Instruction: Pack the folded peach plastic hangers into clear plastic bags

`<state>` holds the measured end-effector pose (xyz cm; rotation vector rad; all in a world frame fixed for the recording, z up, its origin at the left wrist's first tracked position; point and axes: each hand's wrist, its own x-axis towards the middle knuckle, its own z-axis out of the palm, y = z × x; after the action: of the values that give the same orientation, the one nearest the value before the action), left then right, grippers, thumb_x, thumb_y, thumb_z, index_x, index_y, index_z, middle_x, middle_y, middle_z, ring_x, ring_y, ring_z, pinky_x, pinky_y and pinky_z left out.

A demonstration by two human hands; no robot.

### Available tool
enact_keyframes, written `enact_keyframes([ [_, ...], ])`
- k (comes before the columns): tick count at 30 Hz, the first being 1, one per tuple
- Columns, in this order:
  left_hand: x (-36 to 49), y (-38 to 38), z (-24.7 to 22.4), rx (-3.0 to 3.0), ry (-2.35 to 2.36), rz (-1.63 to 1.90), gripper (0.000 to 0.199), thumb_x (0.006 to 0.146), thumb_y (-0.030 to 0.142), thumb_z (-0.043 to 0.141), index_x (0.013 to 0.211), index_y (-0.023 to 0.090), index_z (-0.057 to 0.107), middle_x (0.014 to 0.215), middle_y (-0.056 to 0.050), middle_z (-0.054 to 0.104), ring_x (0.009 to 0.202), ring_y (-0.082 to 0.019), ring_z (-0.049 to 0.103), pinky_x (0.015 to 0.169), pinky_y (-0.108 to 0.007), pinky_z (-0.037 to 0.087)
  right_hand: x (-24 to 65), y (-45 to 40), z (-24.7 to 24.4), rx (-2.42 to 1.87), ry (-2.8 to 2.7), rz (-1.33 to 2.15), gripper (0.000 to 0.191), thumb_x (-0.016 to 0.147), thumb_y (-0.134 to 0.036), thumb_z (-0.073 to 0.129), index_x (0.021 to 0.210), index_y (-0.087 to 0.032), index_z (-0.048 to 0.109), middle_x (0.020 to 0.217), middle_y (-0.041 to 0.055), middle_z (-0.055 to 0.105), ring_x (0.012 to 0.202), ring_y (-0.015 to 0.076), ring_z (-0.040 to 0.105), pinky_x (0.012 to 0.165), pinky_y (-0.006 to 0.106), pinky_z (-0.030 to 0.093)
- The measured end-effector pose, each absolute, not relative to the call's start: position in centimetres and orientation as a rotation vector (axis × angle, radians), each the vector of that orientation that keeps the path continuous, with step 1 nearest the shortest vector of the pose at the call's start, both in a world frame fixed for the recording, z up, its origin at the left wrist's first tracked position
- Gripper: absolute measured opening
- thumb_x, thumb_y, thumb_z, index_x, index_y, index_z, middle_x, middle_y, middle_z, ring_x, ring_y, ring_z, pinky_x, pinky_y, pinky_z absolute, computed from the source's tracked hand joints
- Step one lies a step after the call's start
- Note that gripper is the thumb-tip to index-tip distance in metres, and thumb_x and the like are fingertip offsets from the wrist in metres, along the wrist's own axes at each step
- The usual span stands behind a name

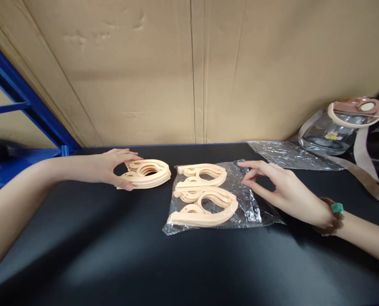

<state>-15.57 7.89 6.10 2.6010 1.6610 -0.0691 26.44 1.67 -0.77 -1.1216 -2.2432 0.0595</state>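
Observation:
My left hand (111,166) is closed around a stack of beige folding hangers (151,180), thumb along the near side and fingers over the far side. The stack rests on the black table. To its right lies a clear plastic bag (245,212) with two stacks of the same folded hangers (208,206) inside, one behind the other. My right hand (272,182) is at the bag's right part, index finger stretched along the film. Its thumb meets another finger in a pinch at the film. A beaded bracelet (334,216) circles the right wrist.
Another clear plastic bag (281,154) lies flat at the back right, beside a clear bottle (332,131) with a brown lid and pale strap. A cardboard wall (163,85) closes off the back. Blue metal framing (32,97) stands at the left. The black table (163,267) extends toward me.

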Motion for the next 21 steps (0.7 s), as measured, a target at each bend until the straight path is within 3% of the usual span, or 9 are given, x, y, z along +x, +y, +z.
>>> enact_keyframes([
  [3, -15.7, 7.9, 6.2, 2.598, 1.660, -0.061, 0.080, 0.069, 0.063, 0.069, 0.132, 0.015, 0.053, 0.133, -0.009, 0.060, 0.120, -0.035, 0.056, 0.095, -0.044, 0.049, 26.4, 1.6, -0.6, -1.099, -2.252, 0.028, 0.032, 0.094, -0.026, 0.054, 0.126, -0.027, 0.050, 0.089, -0.0033, 0.069, 0.083, 0.0161, 0.064, 0.080, 0.032, 0.048],
  [11, -13.2, 6.9, 7.5, 2.571, 1.649, 0.097, 0.073, 0.077, 0.060, 0.063, 0.137, 0.022, 0.044, 0.131, -0.006, 0.059, 0.115, -0.029, 0.059, 0.095, -0.041, 0.049, 26.4, 1.5, -0.3, -1.125, -2.180, -0.032, 0.032, 0.093, -0.025, 0.055, 0.125, -0.023, 0.050, 0.091, -0.0012, 0.069, 0.089, 0.0171, 0.063, 0.088, 0.035, 0.046],
  [17, -8.3, 4.0, 7.1, 2.585, 1.620, 0.450, 0.069, 0.073, 0.063, 0.065, 0.127, 0.022, 0.050, 0.122, -0.009, 0.061, 0.108, -0.031, 0.059, 0.088, -0.041, 0.050, 26.2, 1.0, 0.1, -1.043, -2.151, -0.138, 0.031, 0.093, -0.025, 0.056, 0.123, -0.021, 0.051, 0.107, 0.0055, 0.066, 0.099, 0.0190, 0.060, 0.091, 0.038, 0.046],
  [21, -4.7, 0.9, 5.7, 2.702, 1.396, 0.523, 0.064, 0.072, 0.062, 0.068, 0.121, 0.023, 0.053, 0.119, -0.008, 0.062, 0.105, -0.031, 0.059, 0.086, -0.042, 0.051, 25.5, -0.4, 0.7, -0.887, -2.294, -0.076, 0.045, 0.089, -0.035, 0.063, 0.128, -0.019, 0.048, 0.123, 0.0103, 0.060, 0.116, 0.0224, 0.054, 0.097, 0.038, 0.045],
])
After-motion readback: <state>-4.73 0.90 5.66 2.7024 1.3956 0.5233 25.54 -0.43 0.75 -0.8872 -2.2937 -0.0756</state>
